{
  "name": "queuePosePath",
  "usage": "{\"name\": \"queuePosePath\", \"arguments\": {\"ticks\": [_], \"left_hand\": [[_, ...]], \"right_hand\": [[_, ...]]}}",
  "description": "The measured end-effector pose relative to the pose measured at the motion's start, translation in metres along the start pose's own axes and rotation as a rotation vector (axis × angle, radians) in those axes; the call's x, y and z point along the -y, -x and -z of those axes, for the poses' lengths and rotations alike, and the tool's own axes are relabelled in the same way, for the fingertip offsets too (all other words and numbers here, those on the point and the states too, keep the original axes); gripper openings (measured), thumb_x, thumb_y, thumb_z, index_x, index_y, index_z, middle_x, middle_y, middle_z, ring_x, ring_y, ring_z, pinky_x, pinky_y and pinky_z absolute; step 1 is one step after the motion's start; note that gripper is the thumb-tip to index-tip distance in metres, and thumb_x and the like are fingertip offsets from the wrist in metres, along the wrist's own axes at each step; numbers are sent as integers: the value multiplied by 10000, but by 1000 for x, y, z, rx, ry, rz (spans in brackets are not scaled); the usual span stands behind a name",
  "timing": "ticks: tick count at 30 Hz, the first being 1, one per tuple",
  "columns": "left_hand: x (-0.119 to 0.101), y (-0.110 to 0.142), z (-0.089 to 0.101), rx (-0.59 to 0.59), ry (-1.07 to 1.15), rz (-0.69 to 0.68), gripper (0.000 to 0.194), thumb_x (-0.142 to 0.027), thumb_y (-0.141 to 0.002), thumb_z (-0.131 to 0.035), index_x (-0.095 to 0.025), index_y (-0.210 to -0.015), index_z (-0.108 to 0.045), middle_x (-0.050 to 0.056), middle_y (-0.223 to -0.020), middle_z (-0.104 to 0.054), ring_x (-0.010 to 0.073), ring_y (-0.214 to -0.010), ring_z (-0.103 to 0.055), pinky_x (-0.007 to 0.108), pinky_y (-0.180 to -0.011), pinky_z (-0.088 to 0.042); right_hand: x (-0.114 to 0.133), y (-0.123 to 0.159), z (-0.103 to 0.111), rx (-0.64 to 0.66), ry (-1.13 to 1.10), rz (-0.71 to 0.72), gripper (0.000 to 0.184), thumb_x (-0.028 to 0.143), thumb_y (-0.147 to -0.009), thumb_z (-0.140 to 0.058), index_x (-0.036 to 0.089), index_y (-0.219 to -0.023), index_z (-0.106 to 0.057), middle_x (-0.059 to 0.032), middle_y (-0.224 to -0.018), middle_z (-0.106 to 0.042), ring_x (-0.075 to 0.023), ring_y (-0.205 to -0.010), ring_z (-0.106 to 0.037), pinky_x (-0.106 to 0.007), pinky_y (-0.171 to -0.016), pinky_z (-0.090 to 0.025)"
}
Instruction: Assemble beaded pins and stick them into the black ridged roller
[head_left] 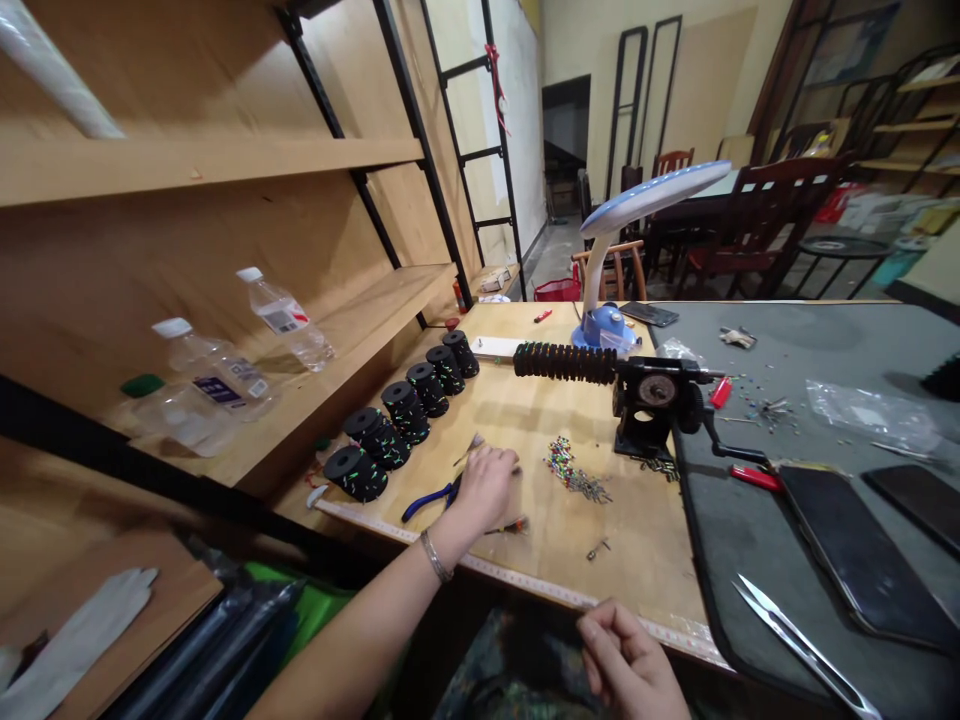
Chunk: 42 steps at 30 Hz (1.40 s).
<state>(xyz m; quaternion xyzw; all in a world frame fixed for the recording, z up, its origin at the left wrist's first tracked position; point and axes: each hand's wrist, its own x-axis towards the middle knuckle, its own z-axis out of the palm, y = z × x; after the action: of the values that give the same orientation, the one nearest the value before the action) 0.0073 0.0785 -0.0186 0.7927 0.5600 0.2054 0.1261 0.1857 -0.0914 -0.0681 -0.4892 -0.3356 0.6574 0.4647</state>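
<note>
My left hand [487, 490] is over the wooden board, fingers curled downward. It partly covers blue-handled pliers [431, 500]; whatever its fingertips hold is hidden. Close by lie a small brush-like piece [476, 441] and a thin tool with an orange end [517, 525]. At the board's front edge, my right hand [626, 655] is closed, thumb against the bent fingers; anything between them is too small to make out. Beyond the hands is a pile of coloured beads and metal pins [570, 470]. A black ribbed roll [566, 362] extends from a hand-cranked winder [652, 395].
Several black spools with coloured specks [356, 473] stand in a row at left. A blue-and-white lamp [607, 325] rises behind the winder. Tweezers [806, 640] and a phone [862, 550] lie on the grey mat. Plastic bottles [225, 380] sit on the shelf.
</note>
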Motion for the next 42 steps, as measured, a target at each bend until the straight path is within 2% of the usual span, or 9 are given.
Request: {"name": "queuePosePath", "arguments": {"ticks": [5, 6, 9, 13, 16, 19, 22, 32, 42], "left_hand": [[3, 22, 28, -63, 112, 33, 128, -118, -867, -494, -176, -889, -606, 78, -921, -652, 228, -931, -570, 340, -834, -430], [1, 32, 34, -83, 238, 65, 86, -151, -867, -513, -175, -867, -596, 65, -880, -640, 215, -883, -580, 324, -796, -438], [-16, 70, 43, 40, 607, 160, 77, -252, -856, -569, -176, -862, -584, 40, -847, -626, 172, -783, -581, 280, -717, -445], [-46, 117, 23, 293, 1033, 419, 237, -371, -802, -654, -170, -816, -530, 48, -757, -655, 161, -689, -609, 228, -554, -437], [-61, 136, -4, 362, 1196, 562, 356, -460, -742, -694, -172, -790, -491, 32, -691, -642, 149, -562, -613, 201, -429, -401], [-66, 143, -24, 351, 1254, 595, 369, -453, -719, -711, -165, -763, -486, 5, -622, -620, 117, -488, -583, 198, -425, -421], [-67, 144, -31, 320, 1242, 607, 347, -425, -719, -710, -169, -744, -477, -22, -552, -591, 98, -441, -549, 187, -410, -406], [-71, 150, -35, 266, 1157, 574, 320, -382, -724, -715, -176, -704, -470, -24, -540, -576, 87, -466, -510, 193, -455, -395], [-71, 147, -30, 339, 1236, 544, 366, -471, -734, -709, -160, -736, -517, -9, -574, -581, 106, -523, -521, 216, -513, -395]], "right_hand": [[2, 4, -3, -61, -28, -19, 526, 692, -677, -684, 186, -690, -539, 73, -429, -486, -53, -391, -337, -190, -426, -246], [2, 5, -3, -71, -27, -20, 527, 693, -674, -686, 185, -689, -544, 71, -424, -489, -53, -389, -341, -189, -423, -250], [4, 9, -6, -88, -22, -7, 516, 686, -685, -681, 186, -688, -551, 66, -420, -495, -58, -387, -357, -190, -418, -263], [6, 14, -11, -61, 10, 26, 471, 638, -726, -680, 183, -687, -565, 52, -443, -520, -75, -412, -410, -200, -447, -315], [3, 14, -13, -48, -3, 28, 456, 618, -730, -688, 182, -677, -563, 50, -457, -525, -81, -420, -427, -204, -453, -328], [-5, 12, -13, -9, -19, 9, 457, 616, -722, -695, 179, -679, -568, 44, -465, -541, -79, -412, -434, -198, -433, -318], [-12, 10, -10, -6, 2, -2, 445, 599, -727, -701, 173, -689, -580, 36, -472, -561, -73, -410, -434, -187, -417, -298], [-13, 7, -8, -58, 86, -42, 509, 660, -649, -717, 162, -671, -613, 35, -435, -554, -67, -375, -400, -189, -387, -281], [-9, 6, -2, -42, 15, -101, 522, 662, -615, -741, 158, -686, -624, 37, -429, -567, -52, -353, -396, -171, -369, -269]]}}
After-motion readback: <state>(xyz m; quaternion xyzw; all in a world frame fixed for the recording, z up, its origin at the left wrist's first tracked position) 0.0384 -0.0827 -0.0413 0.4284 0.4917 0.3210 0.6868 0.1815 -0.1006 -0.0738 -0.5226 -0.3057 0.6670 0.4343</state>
